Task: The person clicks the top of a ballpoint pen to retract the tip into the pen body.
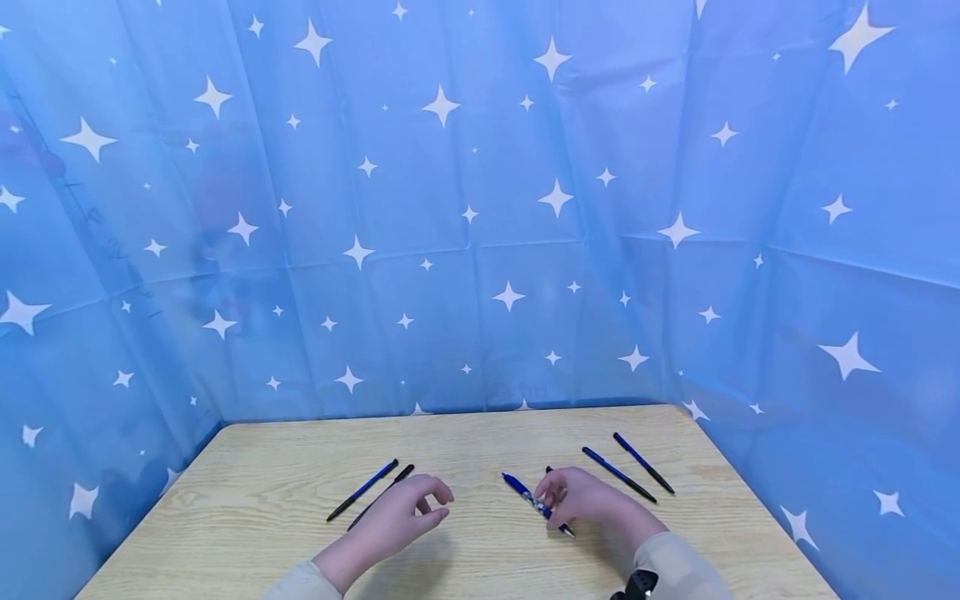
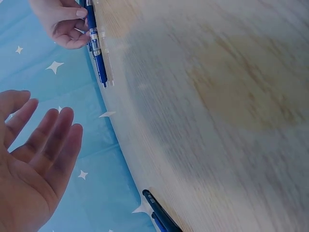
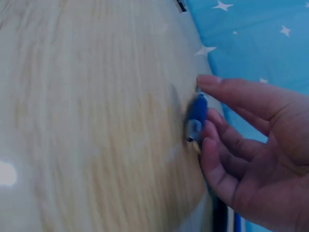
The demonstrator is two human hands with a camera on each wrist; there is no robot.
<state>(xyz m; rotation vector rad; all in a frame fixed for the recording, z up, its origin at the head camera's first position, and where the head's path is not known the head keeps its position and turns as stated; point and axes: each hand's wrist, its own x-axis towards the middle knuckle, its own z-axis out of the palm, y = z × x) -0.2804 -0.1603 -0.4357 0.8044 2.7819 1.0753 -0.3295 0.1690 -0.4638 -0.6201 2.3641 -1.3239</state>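
My right hand [image 1: 581, 498] is at a blue pen with a patterned middle [image 1: 517, 484], which slants on the table right of centre. In the left wrist view its thumb and fingers pinch this blue pen [image 2: 100, 67]; the right wrist view shows the pen [image 3: 197, 113] blurred between the fingertips. A black pen end [image 1: 549, 469] pokes out behind that hand, the rest hidden. My left hand [image 1: 401, 517] hovers above the table with fingers loosely bent and nothing in them. Under and beside it lie a black pen [image 1: 405, 472] and a blue-and-black pen [image 1: 362, 491].
Farther right, two blue-and-black pens [image 1: 618, 475] [image 1: 643, 462] lie slanted and roughly parallel. The light wooden table [image 1: 300, 450] ends at a blue curtain with white stars [image 1: 465, 317], which hangs behind it and along both sides.
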